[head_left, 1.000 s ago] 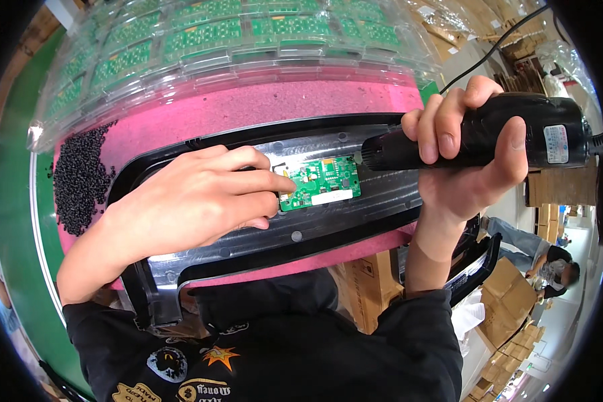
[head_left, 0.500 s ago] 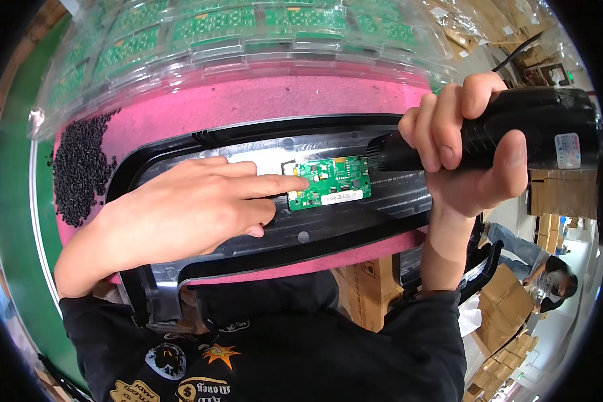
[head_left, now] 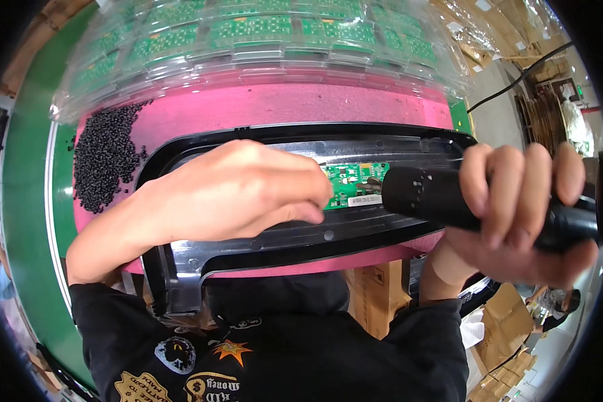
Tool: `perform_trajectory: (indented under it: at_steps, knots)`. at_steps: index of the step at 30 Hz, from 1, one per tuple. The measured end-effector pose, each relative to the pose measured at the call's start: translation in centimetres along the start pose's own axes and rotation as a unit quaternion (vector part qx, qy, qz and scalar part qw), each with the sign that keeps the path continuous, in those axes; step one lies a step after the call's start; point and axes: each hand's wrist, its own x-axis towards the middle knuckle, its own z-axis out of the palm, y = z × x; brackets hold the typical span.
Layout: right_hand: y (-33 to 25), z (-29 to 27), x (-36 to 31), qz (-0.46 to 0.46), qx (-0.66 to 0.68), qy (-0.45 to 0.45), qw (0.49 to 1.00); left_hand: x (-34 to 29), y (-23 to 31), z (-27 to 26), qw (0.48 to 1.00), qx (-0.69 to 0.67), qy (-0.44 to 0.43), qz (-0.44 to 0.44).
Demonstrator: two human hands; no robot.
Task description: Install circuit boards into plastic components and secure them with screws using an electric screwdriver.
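Note:
My right hand [head_left: 516, 201] is wrapped around a black electric screwdriver [head_left: 435, 194], held almost level with its nose pointing left. A short bit at that nose lies over the right part of a green circuit board [head_left: 342, 194]; whether it touches is unclear. The board rests inside a long black plastic housing [head_left: 281, 249] and carries a white label strip. Over the board's left end, my left hand [head_left: 248, 191] has its fingers curled together. Its fingertips are at the board, and anything between them is hidden.
A heap of tiny black screws [head_left: 107, 157] lies on the pink mat [head_left: 268, 104] at the left. Clear plastic trays of green boards [head_left: 248, 30] are stacked at the back. A black cable [head_left: 522, 77] hangs at upper right. Cardboard boxes [head_left: 502, 318] and another person [head_left: 559, 305] are at far right.
My left index finger, stretched onto the board before, is now curled in with the others. My right hand has moved right and down with the screwdriver, and its nose is lower over the board.

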Motion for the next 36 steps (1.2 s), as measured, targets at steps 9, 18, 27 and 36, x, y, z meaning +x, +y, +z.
perform_trajectory:
  at_steps: [9, 18, 27, 36]
  knots:
    - [2.6, 3.0, 0.5, -0.131, 0.063, 0.07, 0.987, -0.4, 0.2, -0.4, 0.995, 0.07, 0.073, -0.001]
    - [1.8, 1.4, 1.1, -0.048, -0.042, -0.071, 0.995, -0.5, -0.3, -0.1, 0.997, 0.03, 0.006, -0.07]
    - [5.4, 0.5, 0.9, 0.082, -0.093, 0.022, 0.992, -1.2, -1.0, -0.2, 0.987, 0.078, -0.004, -0.143]
    - [5.4, 0.7, 0.6, 0.097, -0.097, 0.03, 0.99, -0.6, -0.1, -0.6, 0.972, 0.106, -0.07, -0.199]
